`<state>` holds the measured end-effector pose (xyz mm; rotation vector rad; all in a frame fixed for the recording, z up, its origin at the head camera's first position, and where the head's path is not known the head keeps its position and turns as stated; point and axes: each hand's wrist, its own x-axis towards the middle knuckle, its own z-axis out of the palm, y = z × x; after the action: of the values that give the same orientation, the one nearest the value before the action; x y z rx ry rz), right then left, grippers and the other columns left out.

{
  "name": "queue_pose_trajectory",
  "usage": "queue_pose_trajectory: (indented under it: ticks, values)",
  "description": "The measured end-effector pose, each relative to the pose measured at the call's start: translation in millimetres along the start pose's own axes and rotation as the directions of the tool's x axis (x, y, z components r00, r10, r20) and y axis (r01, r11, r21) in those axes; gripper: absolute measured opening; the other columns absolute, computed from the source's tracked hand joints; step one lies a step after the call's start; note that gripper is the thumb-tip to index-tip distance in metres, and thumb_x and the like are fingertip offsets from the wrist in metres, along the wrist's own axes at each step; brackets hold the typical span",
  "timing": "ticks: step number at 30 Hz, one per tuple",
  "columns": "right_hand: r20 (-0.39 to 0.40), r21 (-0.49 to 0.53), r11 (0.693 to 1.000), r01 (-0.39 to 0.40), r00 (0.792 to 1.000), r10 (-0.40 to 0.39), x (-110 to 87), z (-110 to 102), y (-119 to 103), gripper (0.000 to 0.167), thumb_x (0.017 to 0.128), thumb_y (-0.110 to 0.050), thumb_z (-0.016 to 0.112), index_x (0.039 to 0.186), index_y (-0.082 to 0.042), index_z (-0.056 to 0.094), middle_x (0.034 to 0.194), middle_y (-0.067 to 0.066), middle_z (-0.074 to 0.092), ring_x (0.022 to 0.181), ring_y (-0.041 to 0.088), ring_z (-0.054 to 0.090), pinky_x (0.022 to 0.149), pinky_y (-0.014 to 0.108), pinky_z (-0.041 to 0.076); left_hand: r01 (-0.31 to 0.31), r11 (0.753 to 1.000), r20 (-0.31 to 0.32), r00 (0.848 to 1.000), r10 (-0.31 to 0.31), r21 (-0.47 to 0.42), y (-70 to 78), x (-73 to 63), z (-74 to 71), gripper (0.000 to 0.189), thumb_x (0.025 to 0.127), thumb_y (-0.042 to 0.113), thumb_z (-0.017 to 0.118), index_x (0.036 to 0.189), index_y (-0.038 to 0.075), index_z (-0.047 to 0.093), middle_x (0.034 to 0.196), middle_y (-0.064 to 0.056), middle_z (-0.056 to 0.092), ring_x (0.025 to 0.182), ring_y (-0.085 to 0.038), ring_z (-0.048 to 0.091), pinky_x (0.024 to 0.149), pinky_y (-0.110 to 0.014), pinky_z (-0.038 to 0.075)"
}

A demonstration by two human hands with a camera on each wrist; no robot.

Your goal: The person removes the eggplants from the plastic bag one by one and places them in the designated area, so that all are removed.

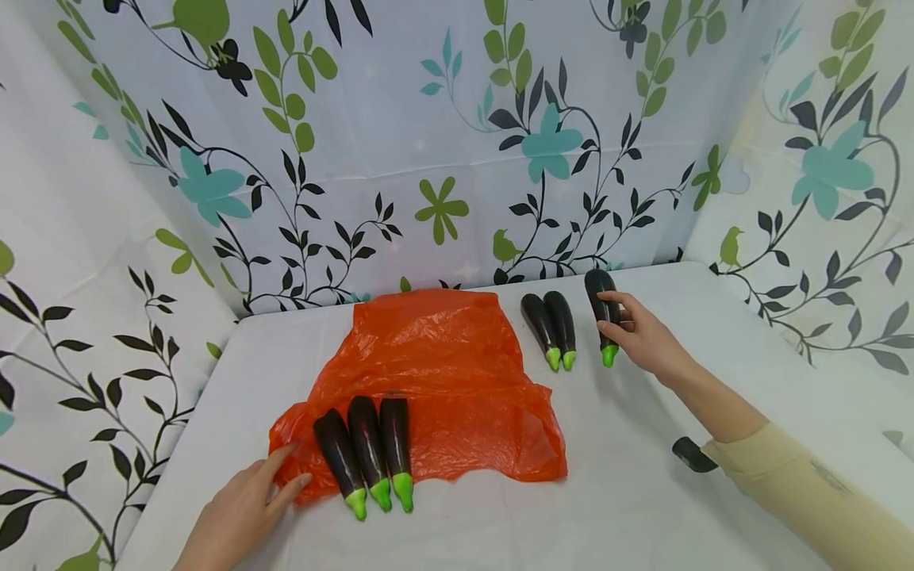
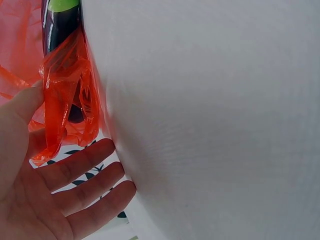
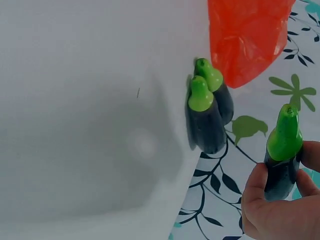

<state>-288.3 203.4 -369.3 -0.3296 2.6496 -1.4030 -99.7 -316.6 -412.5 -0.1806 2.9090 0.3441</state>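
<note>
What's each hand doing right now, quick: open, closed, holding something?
Left hand: open, thumb and fingers spread, touching the edge of the red plastic bag.
Right hand: closed around one eggplant, holding it between thumb and fingers.

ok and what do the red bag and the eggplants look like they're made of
Red bag: thin plastic film, apparently; shiny, crinkled and partly see-through.

Eggplants: smooth, glossy and dark, with evenly bright green ends; this suggests moulded plastic or foam replicas, though real ones can't be ruled out.
</note>
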Motion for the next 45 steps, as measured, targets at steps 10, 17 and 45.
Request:
queue_pose_trajectory:
  ticks: [10,17,45]
  values:
    - [-0.001,-0.031,0.999,-0.027,1.000,0.026,18.5,2.7,17.7,0.057,0.103,-0.025,0.051,0.154,-0.013,0.026,0.147,0.030,0.033,0.134,0.046,0.035,0.103,0.062,0.039,-0.008,1.000,-0.011,1.000,0.008,0.005,-0.3,1.2,-1.2,0.076,0.092,0.059,0.055,0.140,0.001,0.049,0.116,-0.023,0.062,0.101,-0.042,0.060,0.082,-0.062,0.052]
    - [0.003,-0.079,0.996,-0.052,0.999,0.052,29.8,9.4,29.7,0.056,0.103,-0.024,0.051,0.153,-0.013,0.028,0.145,0.030,0.035,0.128,0.044,0.040,0.100,0.058,0.044,-0.005,1.000,-0.005,1.000,0.005,0.001,-0.5,1.4,-2.0,0.077,0.092,0.060,0.055,0.140,0.001,0.048,0.116,-0.024,0.062,0.100,-0.042,0.060,0.082,-0.062,0.051]
    - [0.017,-0.224,0.972,-0.068,0.997,0.074,62.2,34.2,48.0,0.054,0.102,-0.020,0.051,0.151,-0.007,0.032,0.143,0.037,0.034,0.120,0.043,0.044,0.096,0.054,0.046,0.016,1.000,0.013,1.000,-0.016,-0.001,-1.0,0.3,1.3,0.083,0.090,0.064,0.055,0.140,-0.001,0.047,0.115,-0.022,0.062,0.101,-0.041,0.060,0.083,-0.062,0.051]
